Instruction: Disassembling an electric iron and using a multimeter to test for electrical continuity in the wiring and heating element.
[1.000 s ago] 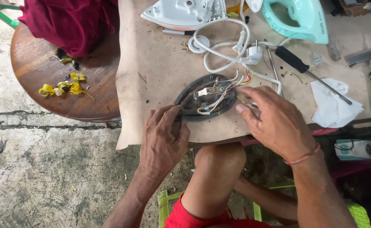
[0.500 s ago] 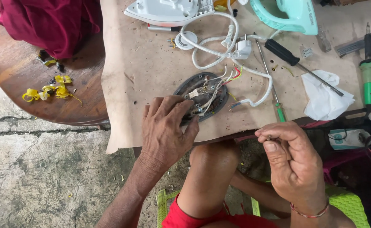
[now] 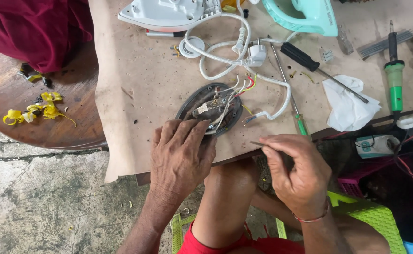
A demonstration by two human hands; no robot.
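Hands work at the near edge of a bench (image 3: 136, 70) covered with brown cardboard, seen from the head camera looking down. The left hand (image 3: 180, 157) lies palm down with its fingers spread over the near rim of the dark oval metal iron soleplate (image 3: 210, 109), pressing on it. The soleplate lies flat near the front edge of the bench, with white, red and yellow wires (image 3: 239, 87) coming out of its top. The right hand (image 3: 298, 171) is just beside the soleplate, to its right and over the bench edge; its fingers are pinched on a thin small metal piece (image 3: 257, 143), whose tip points toward the soleplate without touching it. Behind the soleplate a white power cord with plug (image 3: 237, 51) is coiled. Farther back lie the white plastic iron body (image 3: 164, 11) and the turquoise iron handle cover (image 3: 305, 14). A black-handled screwdriver (image 3: 310, 59), a crumpled white tissue (image 3: 347, 103) and a green-handled soldering iron (image 3: 394, 80) lie to the right.
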